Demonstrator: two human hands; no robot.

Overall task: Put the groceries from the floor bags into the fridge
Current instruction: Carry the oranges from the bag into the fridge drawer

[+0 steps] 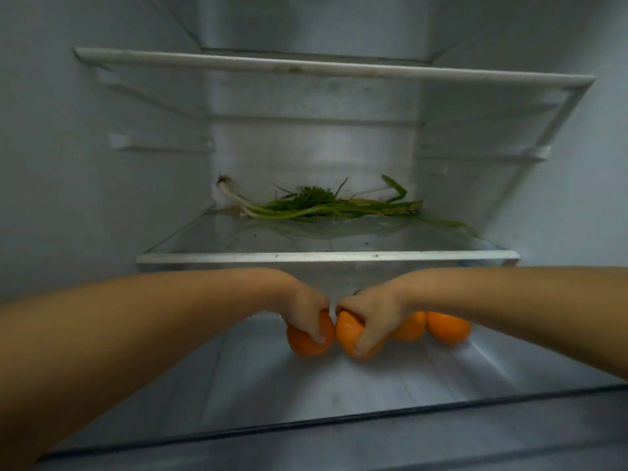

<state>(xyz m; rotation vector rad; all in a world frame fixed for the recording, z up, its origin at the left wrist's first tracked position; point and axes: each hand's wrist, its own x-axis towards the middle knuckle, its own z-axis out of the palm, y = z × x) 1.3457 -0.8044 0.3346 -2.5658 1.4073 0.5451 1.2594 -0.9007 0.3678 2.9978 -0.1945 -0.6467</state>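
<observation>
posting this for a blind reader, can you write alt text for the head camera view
Two bare hands reach into an open fridge, the left hand and right hand each gripping an orange on the lower level, beside two more oranges further right. On the glass shelf above lies a bunch of green onions.

Head view – close, facing into fridge [102,164], angled slightly down

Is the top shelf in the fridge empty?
Looks empty: nothing shows on the top shelf. The green onions lie one shelf lower.
</observation>
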